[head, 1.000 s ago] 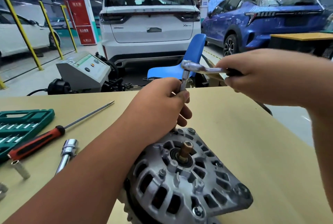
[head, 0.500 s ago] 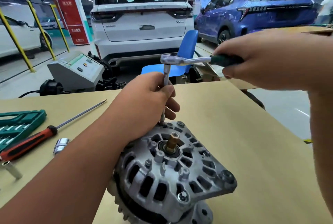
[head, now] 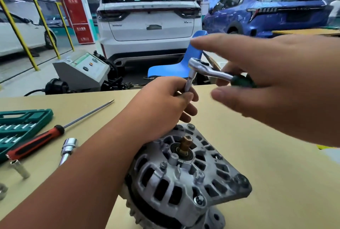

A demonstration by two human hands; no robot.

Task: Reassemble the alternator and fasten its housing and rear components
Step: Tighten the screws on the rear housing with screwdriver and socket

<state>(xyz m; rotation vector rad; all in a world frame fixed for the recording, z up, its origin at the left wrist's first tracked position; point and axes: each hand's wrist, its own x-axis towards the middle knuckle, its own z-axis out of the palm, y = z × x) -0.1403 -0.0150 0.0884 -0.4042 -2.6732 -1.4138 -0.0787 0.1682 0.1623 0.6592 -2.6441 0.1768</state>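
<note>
Since half a second back, your right hand (head: 276, 88) has let go its wrap on the ratchet (head: 204, 68): the fingers now stand spread and nearly straight, index finger stretched out above the chrome head, thumb below, and the green grip showing against the fingers. The hand is blurred, so you cannot tell how firmly the grip is carried. The ratchet handle now slopes down to your right instead of lying level. Your left hand (head: 165, 103) has stayed put, fingers curled and pinching the slim extension shaft (head: 188, 83) just under the ratchet head; the shaft's lower end is hidden behind that hand. Left forearm crosses low from the near left and lies against the alternator's left flank; right arm comes in high from the right. The alternator (head: 184, 175) sits on the table (head: 266, 182) directly below your left hand, tilted, brass-tipped shaft pointing up. Count: two hands, one alternator, one ratchet. At the left, one red-handled screwdriver (head: 36, 142), one green socket case (head: 20, 125), one chrome extension bar (head: 69, 147), one loose socket (head: 19, 169).
</note>
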